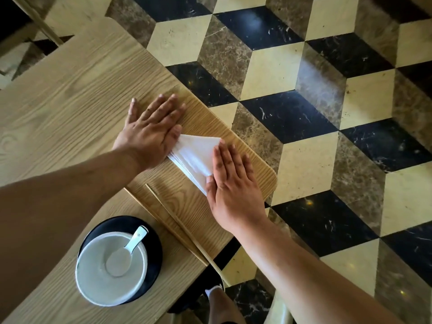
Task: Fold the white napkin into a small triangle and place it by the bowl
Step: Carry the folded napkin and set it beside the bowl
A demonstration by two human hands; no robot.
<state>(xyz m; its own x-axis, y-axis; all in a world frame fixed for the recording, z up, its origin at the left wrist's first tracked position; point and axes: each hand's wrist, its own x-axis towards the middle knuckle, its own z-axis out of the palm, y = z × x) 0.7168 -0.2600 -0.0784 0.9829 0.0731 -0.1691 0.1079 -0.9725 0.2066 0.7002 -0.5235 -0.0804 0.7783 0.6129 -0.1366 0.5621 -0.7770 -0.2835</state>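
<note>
The white napkin [195,155] lies folded into a layered triangle on the wooden table [70,94], near its right corner. My left hand [152,129] lies flat, fingers spread, pressing the napkin's left end. My right hand [231,183] lies flat over the napkin's right and lower edge. Both palms hide parts of the napkin. The white bowl [112,267] stands on a black saucer [154,249] at the near left, with a white spoon [131,246] inside it, well apart from the napkin.
A pair of wooden chopsticks [180,225] lies diagonally between the bowl and the napkin. The table's rounded corner [273,181] and right edge are close to my right hand. Beyond is a cube-patterned tile floor [304,90]. A foot [215,291] shows below the table.
</note>
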